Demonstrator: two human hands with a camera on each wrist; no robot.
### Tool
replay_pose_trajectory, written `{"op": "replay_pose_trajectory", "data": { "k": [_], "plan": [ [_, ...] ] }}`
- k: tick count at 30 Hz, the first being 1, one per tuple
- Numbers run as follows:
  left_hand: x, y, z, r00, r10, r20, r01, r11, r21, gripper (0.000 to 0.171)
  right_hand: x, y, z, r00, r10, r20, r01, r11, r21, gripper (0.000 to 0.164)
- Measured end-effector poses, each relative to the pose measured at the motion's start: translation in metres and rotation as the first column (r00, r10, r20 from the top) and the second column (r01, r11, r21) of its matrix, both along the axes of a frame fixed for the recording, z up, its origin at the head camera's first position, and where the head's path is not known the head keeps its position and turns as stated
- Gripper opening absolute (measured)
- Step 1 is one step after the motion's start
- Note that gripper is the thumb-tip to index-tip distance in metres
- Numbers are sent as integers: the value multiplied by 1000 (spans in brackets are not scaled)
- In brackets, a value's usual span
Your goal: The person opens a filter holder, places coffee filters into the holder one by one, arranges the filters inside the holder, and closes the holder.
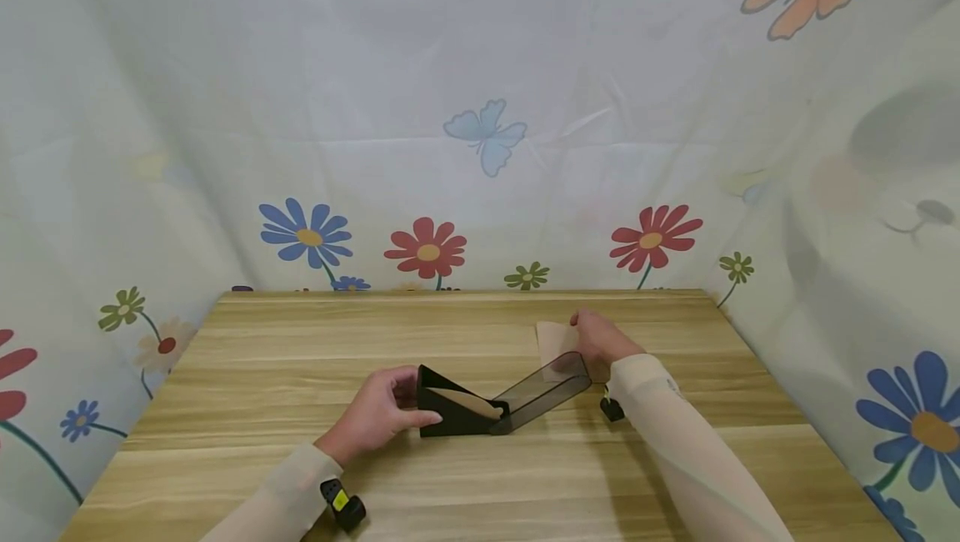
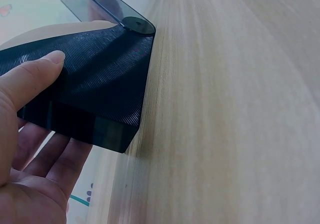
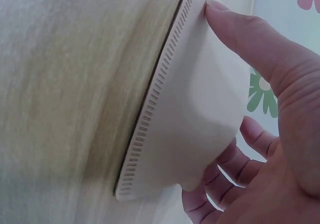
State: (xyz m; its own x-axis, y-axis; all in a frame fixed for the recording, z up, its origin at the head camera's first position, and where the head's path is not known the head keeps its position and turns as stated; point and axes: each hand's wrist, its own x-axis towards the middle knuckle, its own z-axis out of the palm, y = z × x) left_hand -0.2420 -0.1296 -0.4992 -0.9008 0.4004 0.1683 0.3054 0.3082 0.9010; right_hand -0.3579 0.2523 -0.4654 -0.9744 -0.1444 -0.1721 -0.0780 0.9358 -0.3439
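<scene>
A black coffee filter holder [image 1: 457, 421] with ribbed sides stands on the table, its smoky see-through lid [image 1: 551, 389] swung out to the right. Tan paper [image 1: 467, 400] shows inside the holder. My left hand [image 1: 381, 410] grips the holder's left end; in the left wrist view the thumb lies on the ribbed face and the fingers are on the other side. Beyond the lid, my right hand [image 1: 600, 342] holds a tan paper coffee filter [image 3: 175, 109] between thumb and fingers. The filter's crimped edge is close over the table, and the lid overlaps its lower part in the head view.
The wood-grain table [image 1: 315, 342] reaches back to a pale curtain [image 1: 360, 108] printed with flowers and butterflies, which also hangs on both sides. A black strap device with a yellow mark [image 1: 343, 505] is on the left wrist, and another [image 1: 612, 405] is on the right.
</scene>
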Motion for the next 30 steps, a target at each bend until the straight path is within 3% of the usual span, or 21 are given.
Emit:
{"op": "replay_pose_trajectory", "data": {
  "k": [4, 13, 20, 27, 30],
  "plan": [
    [-2, 0, 0, 1000, 2, 3, -2, 1000, -8, 35, -1, 0, 3, 1000, -7, 18, 8, 999, -33, 79],
    [-2, 1, 4, 1000, -7, 3, 7, 1000, 1, 33, -7, 3, 6, 997, 82, -15, -82, 996, -40, 44],
    [-2, 2, 7, 1000, -4, 6, 4, 1000, -4, 31, -12, 10, 2, 995, 95, -33, -98, 989, -114, 25],
    [-3, 1, 6, 1000, -3, 23, 3, 1000, 4, 35, -16, 14, 3, 989, 149, -17, -150, 978, -148, 38],
    [-4, 1, 6, 1000, -3, 26, 3, 1000, 3, 36, -16, 13, 4, 989, 149, 2, -146, 975, -167, 36]
  ]
}}
